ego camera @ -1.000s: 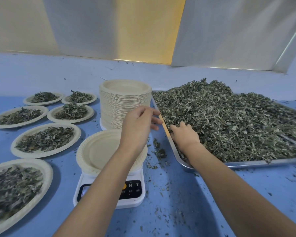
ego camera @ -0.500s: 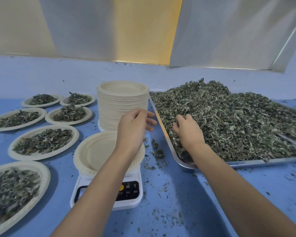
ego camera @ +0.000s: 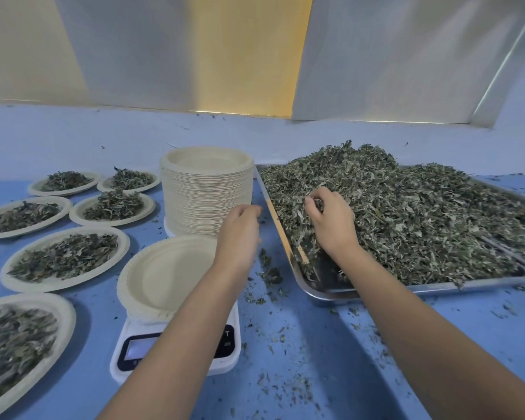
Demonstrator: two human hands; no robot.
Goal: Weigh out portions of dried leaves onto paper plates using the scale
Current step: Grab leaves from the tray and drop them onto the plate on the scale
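An empty paper plate (ego camera: 161, 277) sits on the white digital scale (ego camera: 176, 353), whose display is partly hidden by my left forearm. My left hand (ego camera: 240, 234) hovers just right of that plate, near the tray's left edge. Its fingers hang loosely curled and hold nothing. A big heap of dried leaves (ego camera: 412, 213) fills the metal tray (ego camera: 437, 288) on the right. My right hand (ego camera: 331, 222) is dug into the near left side of the heap, with the fingers curled round a clump of leaves.
A tall stack of empty paper plates (ego camera: 206, 192) stands behind the scale. Several plates of leaves (ego camera: 64, 257) lie on the blue table to the left. Leaf crumbs (ego camera: 270, 274) are scattered between the scale and the tray. A wall runs along the back.
My right hand has moved up into the heap and closed round some leaves. My left hand has drifted right, off the scale's plate towards the tray edge.
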